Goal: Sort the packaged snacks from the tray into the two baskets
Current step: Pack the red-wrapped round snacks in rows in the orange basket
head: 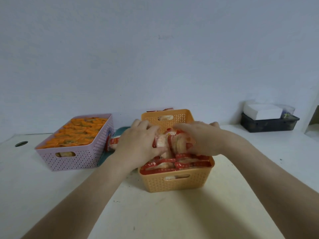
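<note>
The step in hand looks like loading: the left hand and right hand meet over the middle of the orange basket. Each is curled round one side of a bunch of red packets, with the fingers closed on the wrappers. The bunch sits just above a flat layer of the same packets, which fills the near end of that basket almost to the rim. Motion blur hides whether the bunch touches the layer.

Left of the orange basket stands the pink basket, full of orange packets to its rim. Between the two, and partly behind the left hand, a strip of the teal tray shows, with one stray packet on it. Another red wrapper pokes up behind the far wall of the orange basket, and I cannot tell what it rests on.

By my reading the sort is nearly done, with only a few leftovers outside the baskets.

The next move calls for lowering the bunch into the free far half of the orange basket. The packets should go down flat or on edge so they stay below the rim, and both hands should let go together so the slippery wrappers do not fan out. After that, the stray packet to the left needs a reach
</note>
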Demonstrator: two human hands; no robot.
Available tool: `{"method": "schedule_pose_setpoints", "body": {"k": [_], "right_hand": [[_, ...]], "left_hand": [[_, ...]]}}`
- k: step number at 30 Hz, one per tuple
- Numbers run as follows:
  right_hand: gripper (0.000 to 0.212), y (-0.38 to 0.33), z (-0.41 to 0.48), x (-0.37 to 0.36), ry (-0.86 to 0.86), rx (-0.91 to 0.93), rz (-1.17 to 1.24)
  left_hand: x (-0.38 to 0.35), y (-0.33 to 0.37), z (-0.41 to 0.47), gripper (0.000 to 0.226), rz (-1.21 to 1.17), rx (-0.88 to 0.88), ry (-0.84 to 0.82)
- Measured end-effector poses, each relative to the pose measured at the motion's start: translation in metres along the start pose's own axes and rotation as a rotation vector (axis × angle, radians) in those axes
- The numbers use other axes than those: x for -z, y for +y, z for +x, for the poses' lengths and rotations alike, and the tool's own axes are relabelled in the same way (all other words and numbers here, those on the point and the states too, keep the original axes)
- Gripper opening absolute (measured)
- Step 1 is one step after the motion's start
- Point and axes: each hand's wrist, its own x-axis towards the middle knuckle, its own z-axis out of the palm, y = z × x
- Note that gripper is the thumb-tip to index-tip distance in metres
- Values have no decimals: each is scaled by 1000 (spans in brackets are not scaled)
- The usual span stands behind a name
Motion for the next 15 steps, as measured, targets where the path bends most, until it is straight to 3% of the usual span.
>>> {"method": "schedule_pose_setpoints", "body": {"k": [3, 6, 12, 15], "right_hand": [[47, 1, 8, -14, 80, 21, -11], [36, 1, 8, -22, 130, 56, -7], [19, -2, 3, -32, 394, 80, -104], [25, 1, 3, -28, 352, 65, -81]], "left_hand": [[-3, 1, 6, 71, 63, 56, -113], [-5, 4, 9, 56, 64, 57, -106], [-16, 8, 9, 34, -40, 61, 89], [-19, 6, 8, 32, -53, 51, 179]]}}
